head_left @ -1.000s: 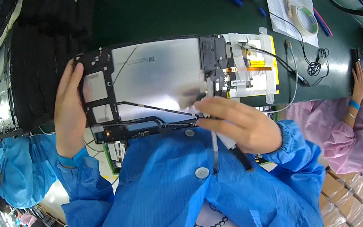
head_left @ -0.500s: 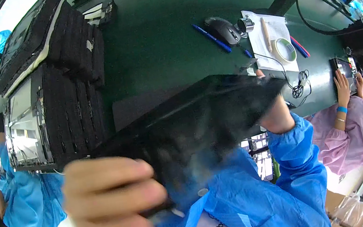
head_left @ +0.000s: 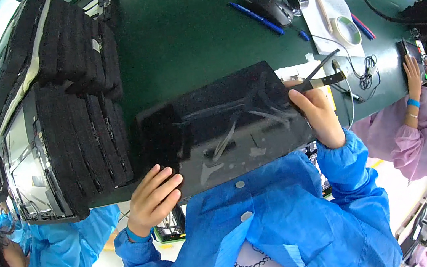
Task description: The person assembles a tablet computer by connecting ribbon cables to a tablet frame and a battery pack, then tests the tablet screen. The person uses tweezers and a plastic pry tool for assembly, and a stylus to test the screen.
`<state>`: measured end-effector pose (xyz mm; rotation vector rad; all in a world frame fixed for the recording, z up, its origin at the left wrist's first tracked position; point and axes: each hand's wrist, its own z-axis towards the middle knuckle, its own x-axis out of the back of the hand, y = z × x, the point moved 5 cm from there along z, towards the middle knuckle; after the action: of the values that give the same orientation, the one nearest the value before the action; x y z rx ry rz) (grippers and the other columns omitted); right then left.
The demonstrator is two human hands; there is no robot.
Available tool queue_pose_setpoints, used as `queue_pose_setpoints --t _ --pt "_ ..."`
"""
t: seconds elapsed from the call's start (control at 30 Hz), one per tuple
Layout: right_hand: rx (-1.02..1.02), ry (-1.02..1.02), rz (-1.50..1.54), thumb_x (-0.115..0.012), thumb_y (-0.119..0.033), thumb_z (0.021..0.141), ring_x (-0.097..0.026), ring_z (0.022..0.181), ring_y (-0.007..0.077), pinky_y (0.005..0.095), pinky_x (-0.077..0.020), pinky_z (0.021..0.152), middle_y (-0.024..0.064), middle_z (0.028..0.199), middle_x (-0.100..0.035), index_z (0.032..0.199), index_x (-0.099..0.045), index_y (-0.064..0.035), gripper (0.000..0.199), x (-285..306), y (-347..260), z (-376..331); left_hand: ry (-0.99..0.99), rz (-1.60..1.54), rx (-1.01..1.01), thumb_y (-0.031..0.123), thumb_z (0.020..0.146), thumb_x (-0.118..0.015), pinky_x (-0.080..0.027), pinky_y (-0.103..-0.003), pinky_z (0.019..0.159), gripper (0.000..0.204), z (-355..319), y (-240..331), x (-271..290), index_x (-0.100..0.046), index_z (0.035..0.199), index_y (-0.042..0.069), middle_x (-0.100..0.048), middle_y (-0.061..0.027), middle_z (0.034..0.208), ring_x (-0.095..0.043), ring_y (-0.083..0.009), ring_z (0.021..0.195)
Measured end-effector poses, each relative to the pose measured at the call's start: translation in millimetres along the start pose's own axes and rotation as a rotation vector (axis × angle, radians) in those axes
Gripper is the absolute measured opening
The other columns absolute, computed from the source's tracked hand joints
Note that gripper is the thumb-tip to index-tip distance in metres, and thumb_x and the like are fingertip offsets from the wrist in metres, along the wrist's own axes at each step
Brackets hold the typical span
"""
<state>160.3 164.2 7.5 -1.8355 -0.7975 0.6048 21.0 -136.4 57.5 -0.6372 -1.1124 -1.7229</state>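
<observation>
A glossy black display panel point(head_left: 224, 132) lies tilted before me, its smooth face up with light reflecting off it. My left hand point(head_left: 151, 199) grips its near left corner, fingers over the face. At its right edge, my right hand point(head_left: 319, 114) holds the panel with the thumb on top. Beside the right fingertips, thin dark strips point(head_left: 323, 81) stick out past the edge; whether they belong to the panel or are a separate tool I cannot tell.
Stacked black panels in foam point(head_left: 85, 137) stand at the left. Farther right are a mouse point(head_left: 269, 8), a blue pen point(head_left: 256, 17), paper point(head_left: 309, 12), a tape roll point(head_left: 346, 31) and a coiled cable point(head_left: 368, 72). Co-workers sit on the left and the right.
The panel, steeply tilted and blurred before, has come down flatter with its glossy face showing. My left hand has moved away from the camera, to the panel's near left corner.
</observation>
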Motion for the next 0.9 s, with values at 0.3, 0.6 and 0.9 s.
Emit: queue_pose_setpoints --t 0.3,0.6,0.9 --pt "0.226 0.151 -0.278 -0.055 0.001 0.087 -0.061 0.07 0.0101 0.0216 -0.0512 0.062 0.0057 0.081 -0.063 0.113 -0.056 -0.0017 0.027 -11 3 -22 -0.219 -0.025 0.465 0.004 0.065 -0.058 -0.022 -0.054 0.108 0.064 42 15 5 -0.045 0.128 0.006 -0.037 -0.0203 0.136 -0.037 -0.0383 0.126" --pt "0.347 0.114 -0.075 -0.048 0.009 0.079 -0.063 0.081 0.0158 0.0265 -0.0517 0.071 0.0152 0.099 -0.061 0.131 -0.037 -0.0019 0.055 -4 5 -31 -0.044 0.278 0.394 0.022 0.084 -0.058 -0.027 -0.05 0.104 0.035 182 2 -115 -0.055 0.117 0.01 -0.051 -0.0185 0.122 -0.045 -0.0348 0.116" --pt "0.373 0.087 -0.049 -0.048 0.005 0.085 -0.063 0.083 0.0177 0.028 -0.0516 0.074 0.0175 0.105 -0.059 0.126 -0.037 0.0039 0.042 12 11 -35 -0.015 0.195 0.417 0.012 0.07 -0.065 -0.044 -0.039 0.078 0.015 182 -23 -129 -0.057 0.083 0.008 -0.055 -0.0074 0.088 -0.056 -0.0252 0.085"
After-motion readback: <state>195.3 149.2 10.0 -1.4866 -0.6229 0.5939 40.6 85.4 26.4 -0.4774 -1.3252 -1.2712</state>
